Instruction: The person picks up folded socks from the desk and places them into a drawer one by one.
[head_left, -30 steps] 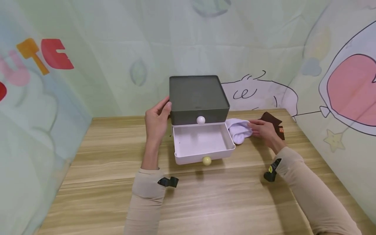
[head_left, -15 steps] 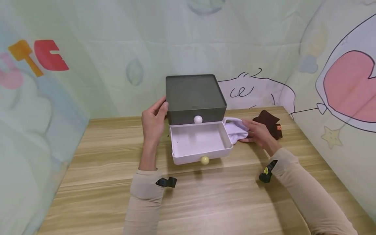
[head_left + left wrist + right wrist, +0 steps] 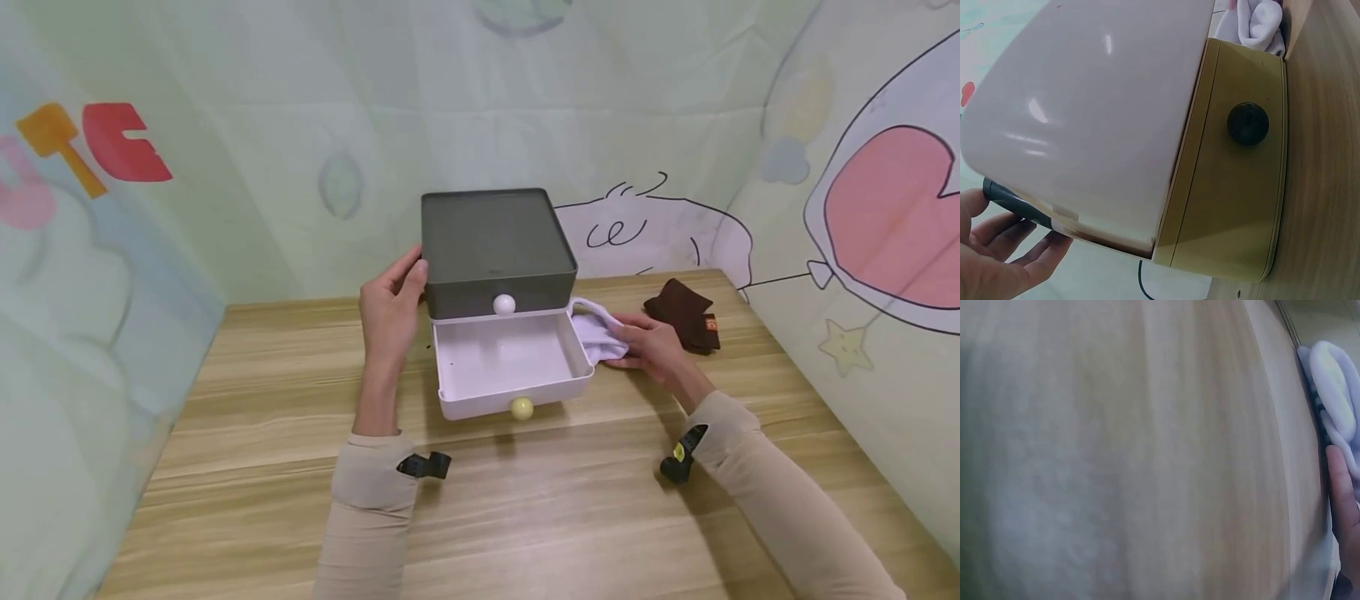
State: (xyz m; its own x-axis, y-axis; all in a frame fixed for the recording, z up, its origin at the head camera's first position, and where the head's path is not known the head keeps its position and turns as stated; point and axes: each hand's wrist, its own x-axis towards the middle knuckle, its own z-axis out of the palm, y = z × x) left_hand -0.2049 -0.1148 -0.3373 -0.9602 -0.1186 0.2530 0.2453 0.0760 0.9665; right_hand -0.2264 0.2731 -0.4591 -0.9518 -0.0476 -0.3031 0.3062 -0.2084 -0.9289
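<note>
Nearest, at the bottom of the frame, were tan cloth sleeves [image 3: 375, 492] with small black wrist devices [image 3: 424, 465] over a wood-grained tabletop [image 3: 495, 517]. Past them, right of centre, a glossy white drawer [image 3: 480, 406] stood pulled out, its shallow, round-cornered tray pointing toward the lower edge, with a pale yellow ball knob [image 3: 522, 408] at the front. The right hand [image 3: 656, 350] was on the white cloth [image 3: 597, 337], just beside the drawer's right wall; whether it pinched the cloth or only pressed it, I could not tell. Soft and fleecy, the cloth slanted lengthwise from upper left to lower right, a looped fold at its upper-left end. The left hand [image 3: 390, 312], fingers loosely bent and gripping nothing, rested against the left side of the squarish drawer unit [image 3: 498, 233], whose dark grey-green matte top tier bore a white ball knob [image 3: 504, 305]. In the left wrist view, the mustard-coloured bottom tier [image 3: 1222, 187] carried a dark round knob [image 3: 1248, 124]. Farther off, at right, lay a brown cloth [image 3: 681, 312] with an orange label [image 3: 711, 322], before a creased, cartoon-printed backdrop [image 3: 262, 167].
</note>
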